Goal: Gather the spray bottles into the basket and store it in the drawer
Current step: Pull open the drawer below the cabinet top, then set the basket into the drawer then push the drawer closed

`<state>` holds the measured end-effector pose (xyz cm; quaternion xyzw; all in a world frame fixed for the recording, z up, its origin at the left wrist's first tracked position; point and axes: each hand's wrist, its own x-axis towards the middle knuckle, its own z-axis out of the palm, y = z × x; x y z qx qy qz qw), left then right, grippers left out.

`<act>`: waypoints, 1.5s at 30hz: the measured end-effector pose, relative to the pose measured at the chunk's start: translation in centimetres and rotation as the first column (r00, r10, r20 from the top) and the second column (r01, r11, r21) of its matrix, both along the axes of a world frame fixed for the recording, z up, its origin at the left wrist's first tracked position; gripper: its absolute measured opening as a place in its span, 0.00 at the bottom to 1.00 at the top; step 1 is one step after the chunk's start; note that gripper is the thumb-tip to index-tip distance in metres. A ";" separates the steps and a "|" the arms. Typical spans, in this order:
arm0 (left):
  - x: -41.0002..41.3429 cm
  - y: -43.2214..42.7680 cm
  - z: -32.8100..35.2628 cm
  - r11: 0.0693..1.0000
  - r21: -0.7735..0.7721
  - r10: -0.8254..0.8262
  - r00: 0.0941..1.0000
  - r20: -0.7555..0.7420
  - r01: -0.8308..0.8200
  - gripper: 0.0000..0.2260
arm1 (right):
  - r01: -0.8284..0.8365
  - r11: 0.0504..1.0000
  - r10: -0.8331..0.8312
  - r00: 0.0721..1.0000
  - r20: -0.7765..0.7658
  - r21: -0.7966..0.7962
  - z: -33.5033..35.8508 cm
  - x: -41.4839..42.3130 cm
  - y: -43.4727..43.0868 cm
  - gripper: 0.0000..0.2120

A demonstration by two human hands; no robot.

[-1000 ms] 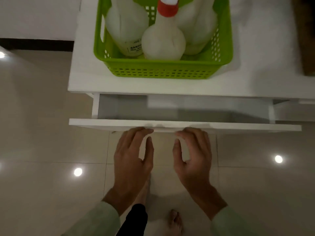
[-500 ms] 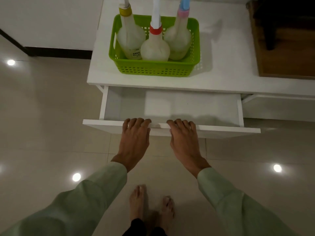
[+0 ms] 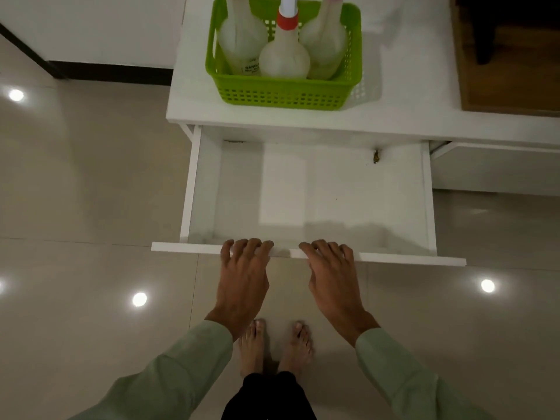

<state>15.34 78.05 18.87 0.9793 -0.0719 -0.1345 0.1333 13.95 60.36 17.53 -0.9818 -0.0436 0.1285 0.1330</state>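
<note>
Green plastic mesh forms the basket, which stands on the white cabinet top just behind the open drawer. Three spray bottles stand upright inside it, packed close: the left bottle, the middle bottle with a red collar, and the right bottle. Their spray heads are cut off by the upper frame edge, and the small label on the left bottle is too blurred to read. A dark speck near the drawer's back wall cannot be identified. Beyond the basket to the right, a brown wooden object is partly cut off and dim.

Both hands grip the drawer's front panel. The left hand has its fingers curled over the top edge of the panel, and the right hand does the same just beside it, a small gap between them. The thumbs are hidden below the panel. Pale green sleeves cover the forearms, and bare feet stand on the glossy tile floor in front of the drawer.
</note>
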 end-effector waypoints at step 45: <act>26.3 2.9 10.4 0.733 -0.579 0.423 0.906 -0.020 -0.355 0.22 | 0.537 0.546 -0.632 0.768 -0.104 0.643 10.3 26.6 -6.4 0.12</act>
